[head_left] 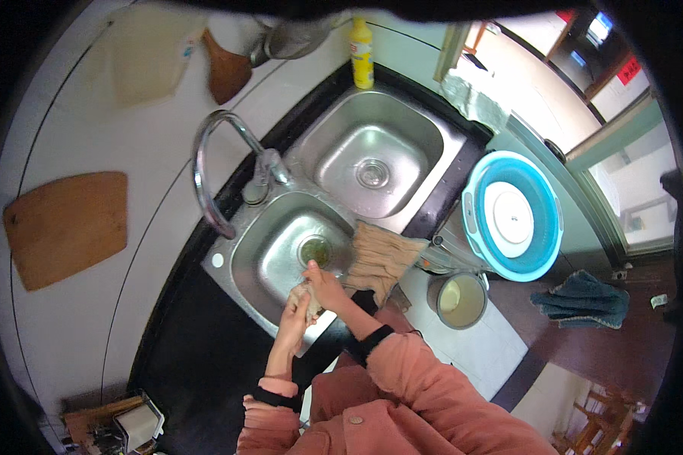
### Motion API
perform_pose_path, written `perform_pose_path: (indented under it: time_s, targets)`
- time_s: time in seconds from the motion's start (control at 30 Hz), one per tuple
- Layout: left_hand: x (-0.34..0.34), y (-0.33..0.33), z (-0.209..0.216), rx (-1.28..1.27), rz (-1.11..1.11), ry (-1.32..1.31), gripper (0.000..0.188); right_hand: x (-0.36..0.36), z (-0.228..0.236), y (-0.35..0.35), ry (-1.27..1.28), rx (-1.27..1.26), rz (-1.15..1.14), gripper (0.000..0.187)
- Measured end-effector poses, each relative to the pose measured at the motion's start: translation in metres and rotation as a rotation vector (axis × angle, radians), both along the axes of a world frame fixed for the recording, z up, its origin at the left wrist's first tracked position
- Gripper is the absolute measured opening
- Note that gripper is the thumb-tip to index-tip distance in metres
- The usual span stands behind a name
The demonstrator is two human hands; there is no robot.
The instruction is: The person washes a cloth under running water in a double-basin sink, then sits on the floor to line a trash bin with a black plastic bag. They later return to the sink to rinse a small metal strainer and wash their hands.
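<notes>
A pale wad (pixel 312 301) is sitting between the two hands, just above the near edge of the sink (pixel 262 258); what it is, fingers are hiding. The left hand (pixel 291 316) and the right hand (pixel 327 289) are pressing together around it, the right one lying on top. Beyond them, green bits are filling the drain (pixel 315 251). A brown cloth (pixel 383 254) is hanging over the sink's right side, near the right hand. The tap (pixel 199 174) is arching at the back left, and a second sink (pixel 334 152) is lying farther off, with a yellow bottle (pixel 362 59) standing behind it. Rightward, a blue basin (pixel 545 199) is resting near a bucket (pixel 474 305), and a dark towel (pixel 580 299) is lying past both.
</notes>
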State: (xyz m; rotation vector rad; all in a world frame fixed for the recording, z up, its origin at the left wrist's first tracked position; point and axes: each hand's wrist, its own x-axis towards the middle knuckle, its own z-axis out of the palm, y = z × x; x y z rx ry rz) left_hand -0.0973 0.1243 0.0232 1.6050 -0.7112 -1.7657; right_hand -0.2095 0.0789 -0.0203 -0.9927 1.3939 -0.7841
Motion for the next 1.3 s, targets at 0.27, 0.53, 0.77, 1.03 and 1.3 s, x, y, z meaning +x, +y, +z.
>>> perform_pose_path:
  time_s: [0.27,0.53,0.77,1.03,1.3]
  targets:
    - [0.053,0.046,0.018,-0.130,0.038,-0.181,0.040,-0.051,0.076,0.048,0.551,-0.493,0.755,0.038]
    - [0.052,0.081,0.039,-0.837,-0.311,-1.026,0.026,-0.070,0.084,0.090,0.173,-0.592,0.512,0.016]
    - [0.042,0.104,0.057,-0.664,-0.346,-0.448,0.017,-0.078,0.091,0.113,-0.433,0.003,0.123,0.022]
    - [0.038,0.110,0.045,-0.386,-0.348,-0.389,0.022,-0.106,0.088,0.131,-0.089,-0.105,0.105,0.018]
    - [0.026,0.147,0.034,-0.439,-0.463,-0.117,0.018,-0.131,0.074,0.166,-0.141,0.023,0.300,0.028]
